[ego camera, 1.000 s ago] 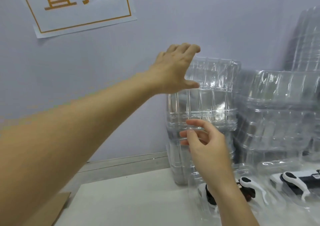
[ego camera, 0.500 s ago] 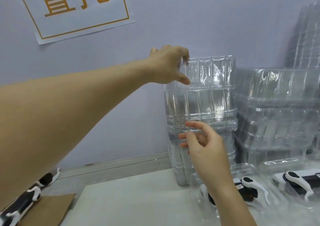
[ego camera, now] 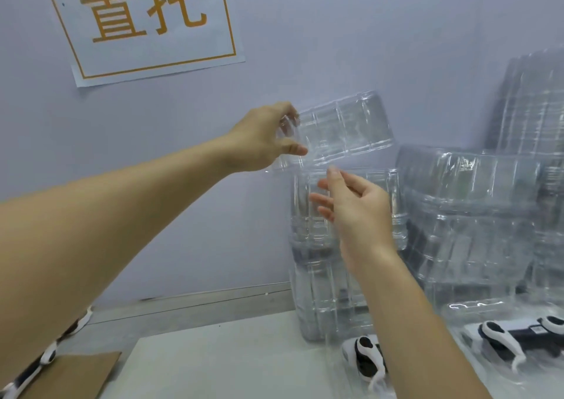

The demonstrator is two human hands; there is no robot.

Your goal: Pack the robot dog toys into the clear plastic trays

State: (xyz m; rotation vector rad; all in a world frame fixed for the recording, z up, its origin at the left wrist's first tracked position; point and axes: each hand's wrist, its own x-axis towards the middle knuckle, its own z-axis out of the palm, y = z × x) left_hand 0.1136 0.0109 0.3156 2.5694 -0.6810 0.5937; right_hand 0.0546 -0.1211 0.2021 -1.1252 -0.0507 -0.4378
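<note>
Lifted off the tall stack of trays (ego camera: 345, 246) since a moment ago, one clear tray (ego camera: 341, 130) now tilts above it, pinched at its end by the left hand (ego camera: 262, 139), while the right hand (ego camera: 351, 212) hovers loose-fingered and empty just below.

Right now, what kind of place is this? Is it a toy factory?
Probably a toy packing station. Tall stacks of clear trays stand against the wall, robot dog toys lie in trays on the table, and a printed sign hangs above.
</note>
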